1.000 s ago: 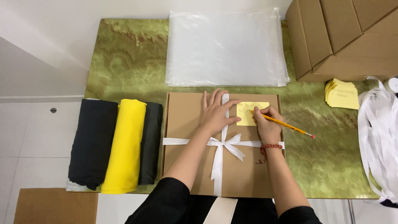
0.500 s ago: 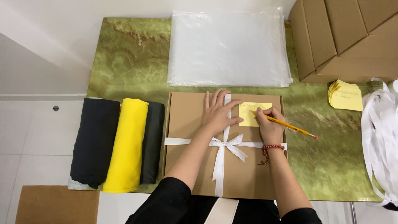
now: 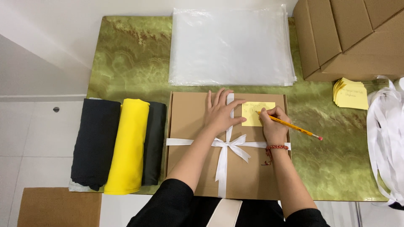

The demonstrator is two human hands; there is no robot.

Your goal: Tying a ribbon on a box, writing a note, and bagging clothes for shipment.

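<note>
Bottom centre of frame: black sleeves, both forearms reaching up over a flat brown cardboard gift box (image 3: 189, 126) tied w/ a white ribbon (image 3: 223, 168), bow near the box's middle. Right wrist has a red bead bracelet (image 3: 275, 147).

Left hand (image 3: 221, 112) lies flat on the lid, fingers spread, nothing in its grip, thumb just beside a yellow sticky note (image 3: 253, 120) stuck on the lid's upper right part. Right hand (image 3: 273, 124) has its grip closed on a yellow pencil (image 3: 294, 127), tip down on the note, eraser end pointing to the right.

Step in hand, by my read: writing on the note while the other hand steadies the box. Next stroke calls for light pressure and the lid held firm so the paper doesn't slide.

Left of the box: rolled fabric, black (image 3: 94, 143), yellow (image 3: 128, 145), dark (image 3: 153, 143). Right edge: loose white ribbon heap (image 3: 385, 138). Farther up: pad of yellow notes (image 3: 351, 93), stack of clear plastic bags (image 3: 231, 46), cardboard cartons (image 3: 349, 38) in the upper right, all on the green marbled worktop (image 3: 130, 54).
</note>
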